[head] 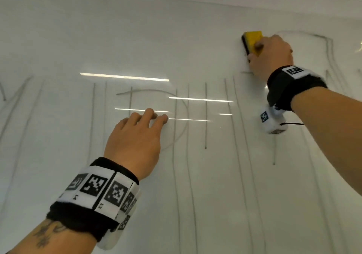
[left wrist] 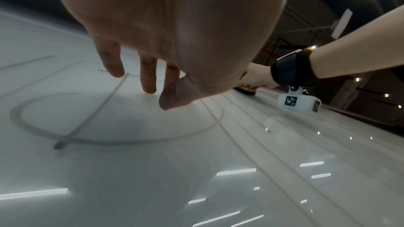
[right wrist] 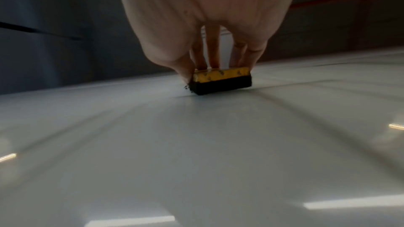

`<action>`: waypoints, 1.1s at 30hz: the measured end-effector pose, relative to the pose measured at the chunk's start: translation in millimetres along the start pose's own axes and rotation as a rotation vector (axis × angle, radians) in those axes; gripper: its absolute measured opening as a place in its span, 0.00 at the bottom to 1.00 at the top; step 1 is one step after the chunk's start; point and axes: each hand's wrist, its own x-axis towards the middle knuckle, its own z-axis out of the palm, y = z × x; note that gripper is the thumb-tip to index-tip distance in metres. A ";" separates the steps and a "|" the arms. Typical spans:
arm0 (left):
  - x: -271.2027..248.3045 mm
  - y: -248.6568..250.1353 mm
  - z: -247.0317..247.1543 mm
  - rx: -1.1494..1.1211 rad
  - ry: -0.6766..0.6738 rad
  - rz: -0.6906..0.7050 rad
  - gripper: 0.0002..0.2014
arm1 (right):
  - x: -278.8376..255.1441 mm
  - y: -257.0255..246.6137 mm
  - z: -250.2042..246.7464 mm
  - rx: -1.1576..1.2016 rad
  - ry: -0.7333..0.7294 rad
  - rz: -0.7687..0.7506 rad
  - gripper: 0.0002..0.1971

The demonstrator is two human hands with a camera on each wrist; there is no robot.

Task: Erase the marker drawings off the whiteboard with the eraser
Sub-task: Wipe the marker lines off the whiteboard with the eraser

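Glossy white whiteboard [head: 58, 38]: our right hand [head: 271, 55] grips the yellow-backed black-felt eraser [head: 251, 41] near its top edge; our flat, empty left hand [head: 135, 142] may smear grey marker lines [head: 205, 116].

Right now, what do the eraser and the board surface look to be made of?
The eraser: a yellow, seemingly foam or plastic back over a dark, fuzzy felt-like pad, loose fibres at one corner. The whiteboard: smooth, glossy white, mirroring ceiling lights; coated metal, glass or laminate can't be told. The right hand grips the eraser.

Eraser [head: 252, 42] is held against whiteboard [head: 58, 38] at upper right by right hand [head: 271, 57]. Left hand [head: 135, 136] is placed lower left, fingertips over a drawn loop [left wrist: 118, 140].
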 end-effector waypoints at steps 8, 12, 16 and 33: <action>3.8 4.2 1.4 0.001 0.000 -0.011 0.37 | -36.8 -26.7 7.5 0.018 -0.108 -0.142 0.18; 11.0 18.4 -3.6 -0.008 0.005 -0.096 0.30 | -73.7 -35.0 16.2 0.112 -0.155 -0.447 0.19; 11.5 19.0 -6.2 -0.029 -0.033 -0.136 0.31 | -22.5 32.7 1.4 0.000 -0.079 -0.213 0.19; 52.4 218.6 -24.8 -0.078 0.131 0.112 0.31 | -17.0 133.2 -11.9 0.002 -0.076 -0.373 0.18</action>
